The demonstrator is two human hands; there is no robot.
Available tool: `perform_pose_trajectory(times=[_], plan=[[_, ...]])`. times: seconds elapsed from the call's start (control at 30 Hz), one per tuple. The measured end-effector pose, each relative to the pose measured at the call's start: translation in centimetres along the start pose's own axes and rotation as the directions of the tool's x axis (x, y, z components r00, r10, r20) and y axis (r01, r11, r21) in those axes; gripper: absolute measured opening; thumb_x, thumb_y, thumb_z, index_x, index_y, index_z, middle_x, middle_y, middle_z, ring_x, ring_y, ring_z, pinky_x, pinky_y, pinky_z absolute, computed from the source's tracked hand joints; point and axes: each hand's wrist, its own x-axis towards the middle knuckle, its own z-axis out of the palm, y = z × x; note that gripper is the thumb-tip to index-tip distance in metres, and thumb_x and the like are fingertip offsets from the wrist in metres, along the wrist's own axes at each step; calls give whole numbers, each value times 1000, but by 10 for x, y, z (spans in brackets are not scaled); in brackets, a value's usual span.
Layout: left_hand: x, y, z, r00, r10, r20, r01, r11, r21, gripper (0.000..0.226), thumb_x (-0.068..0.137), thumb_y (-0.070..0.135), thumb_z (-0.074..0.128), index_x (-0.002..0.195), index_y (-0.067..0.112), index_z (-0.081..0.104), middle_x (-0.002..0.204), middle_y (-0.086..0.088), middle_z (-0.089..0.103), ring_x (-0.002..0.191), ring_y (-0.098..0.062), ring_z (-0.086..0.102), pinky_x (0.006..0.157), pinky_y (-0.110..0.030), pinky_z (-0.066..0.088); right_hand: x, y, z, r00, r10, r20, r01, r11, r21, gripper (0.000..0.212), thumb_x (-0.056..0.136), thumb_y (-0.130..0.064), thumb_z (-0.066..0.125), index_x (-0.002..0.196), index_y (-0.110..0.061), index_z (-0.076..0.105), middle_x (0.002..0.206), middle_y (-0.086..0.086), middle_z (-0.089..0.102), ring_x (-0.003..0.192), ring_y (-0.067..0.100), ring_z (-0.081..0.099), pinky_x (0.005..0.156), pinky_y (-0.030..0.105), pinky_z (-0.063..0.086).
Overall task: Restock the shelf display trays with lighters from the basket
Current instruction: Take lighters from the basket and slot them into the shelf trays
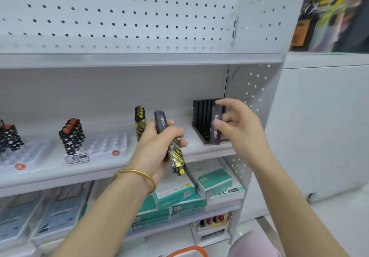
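My right hand (239, 130) pinched a grey lighter (216, 125), its long axis near vertical, at the front of the black tray (200, 114) at the shelf's (215, 151) right end. My left hand (157, 143), farther from the tray, gripped two spare lighters (161, 121).

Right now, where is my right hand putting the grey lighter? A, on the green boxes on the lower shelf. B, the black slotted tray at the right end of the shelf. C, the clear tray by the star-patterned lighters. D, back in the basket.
B: the right hand pinches the grey lighter upright at the front of the black slotted tray.
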Motion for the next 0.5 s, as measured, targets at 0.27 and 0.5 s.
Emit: perform_pose_trajectory(times=[0.27, 0.5], plan=[[22, -7, 33, 995, -65, 73, 61, 996, 59, 11, 89, 9, 56, 93, 17, 51, 68, -1, 54, 47, -10, 55, 46, -19, 44, 62, 29, -6, 965, -212, -156, 18, 645, -764, 27, 90, 2, 50, 116, -6, 46, 93, 13, 63, 76, 28, 53, 59, 31, 32], [28, -10, 34, 990, -88, 111, 78, 993, 92, 14, 88, 9, 58, 97, 18, 54, 68, 0, 57, 45, -7, 58, 43, -16, 45, 77, 53, 2, 975, -121, -189, -82, 593, -801, 35, 81, 18, 41, 110, -1, 42, 94, 17, 63, 82, 37, 63, 57, 33, 35]])
